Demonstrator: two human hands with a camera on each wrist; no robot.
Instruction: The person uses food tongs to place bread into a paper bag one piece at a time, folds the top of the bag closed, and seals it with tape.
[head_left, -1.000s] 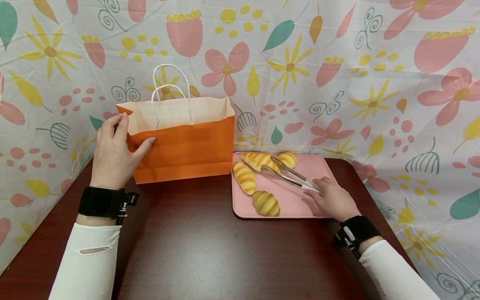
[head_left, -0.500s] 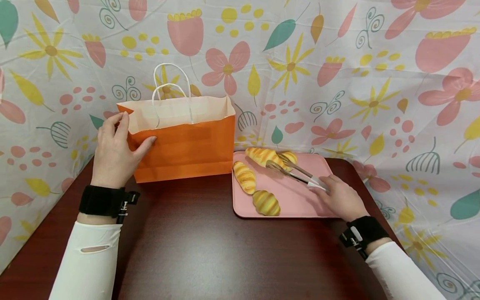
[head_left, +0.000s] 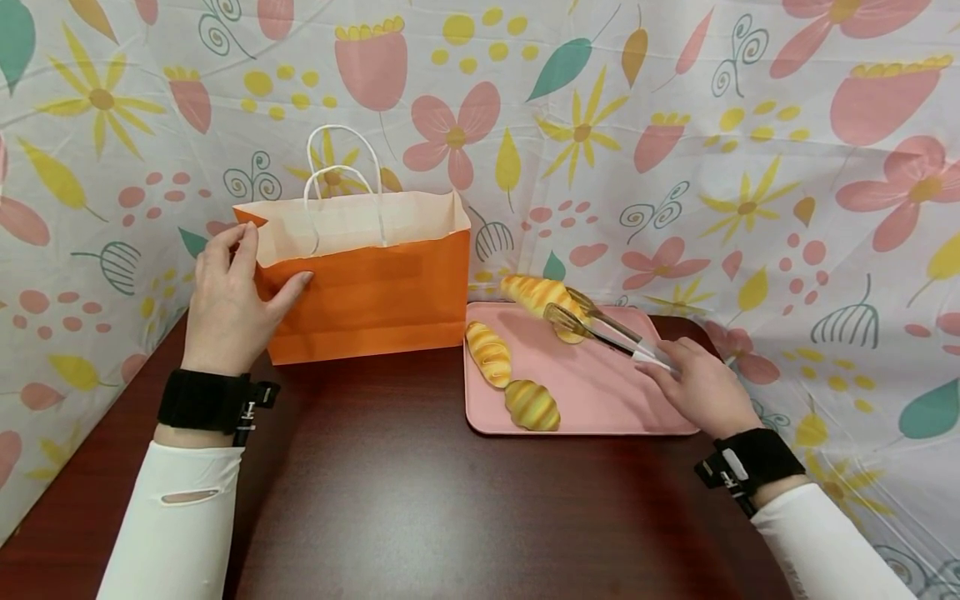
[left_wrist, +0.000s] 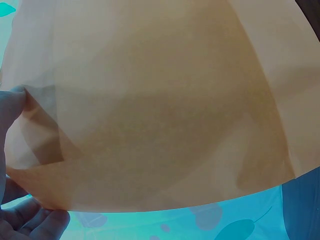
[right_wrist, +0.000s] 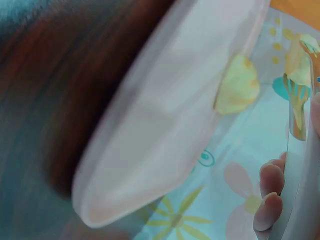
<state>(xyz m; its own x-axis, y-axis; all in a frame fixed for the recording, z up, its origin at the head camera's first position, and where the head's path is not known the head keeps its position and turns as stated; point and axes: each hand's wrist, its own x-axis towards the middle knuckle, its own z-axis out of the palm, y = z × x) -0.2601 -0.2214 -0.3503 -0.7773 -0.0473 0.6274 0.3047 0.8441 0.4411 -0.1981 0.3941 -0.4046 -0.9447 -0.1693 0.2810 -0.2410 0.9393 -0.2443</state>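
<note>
My left hand holds the left top corner of an orange paper bag, thumb on its front and fingers at its side. The bag stands upright with its mouth open and white handles up; its front fills the left wrist view. My right hand grips metal tongs with white handles. Between the tong tips a long striped bread roll hangs above the back of a pink tray. On the tray lie another long roll, a greenish striped roll and a roll partly hidden by the tongs.
The dark wooden table carries both bag and tray, with the tray close beside the bag's right side. A flower-print cloth hangs right behind them and along both sides.
The tongs with the long roll have risen off the tray, moving back and to the right with my right hand. My left hand and the bag stay put.
</note>
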